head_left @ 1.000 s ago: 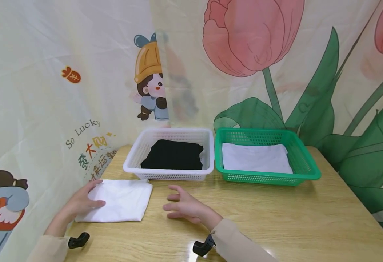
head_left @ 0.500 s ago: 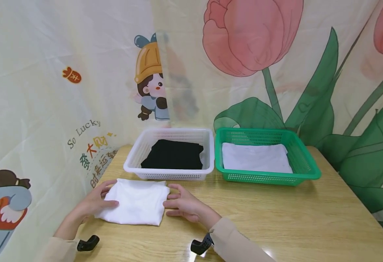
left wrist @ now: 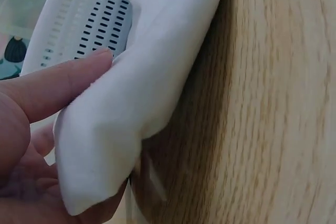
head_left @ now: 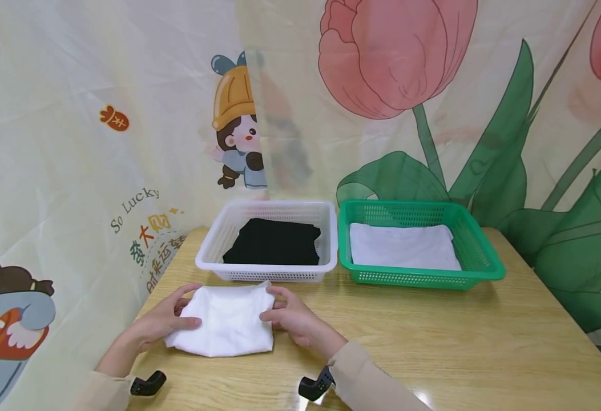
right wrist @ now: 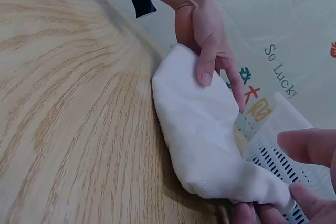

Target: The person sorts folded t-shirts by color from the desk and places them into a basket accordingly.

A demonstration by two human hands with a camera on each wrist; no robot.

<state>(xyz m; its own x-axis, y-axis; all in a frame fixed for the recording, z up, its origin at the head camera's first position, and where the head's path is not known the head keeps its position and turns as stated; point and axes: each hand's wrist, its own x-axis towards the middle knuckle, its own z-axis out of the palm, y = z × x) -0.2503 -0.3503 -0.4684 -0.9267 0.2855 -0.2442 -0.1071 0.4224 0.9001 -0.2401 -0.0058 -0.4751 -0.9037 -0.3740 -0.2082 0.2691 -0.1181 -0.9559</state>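
Note:
A folded white cloth (head_left: 228, 322) is held between both hands low over the table, in front of the white basket. My left hand (head_left: 164, 319) grips its left edge, thumb on top and fingers underneath. At the right edge my right hand (head_left: 302, 321) pinches the cloth, its upper corner sticking up between the fingers. In the left wrist view the cloth (left wrist: 126, 108) bulges in a thick fold beside the thumb. The right wrist view shows the cloth (right wrist: 197, 124) sagging between the hands, with right fingertips (right wrist: 244, 213) under its near end.
Behind the cloth stands a white perforated basket (head_left: 266, 275) with folded black fabric (head_left: 271, 242) inside. A green basket (head_left: 413, 278) beside it holds another folded white cloth (head_left: 403, 246). The wooden table (head_left: 434, 342) meets a printed curtain (head_left: 300, 103) at the back and left.
My left hand has slid the white cloth rightward across the table to my right hand, which now grips its right edge. Both baskets stay in place.

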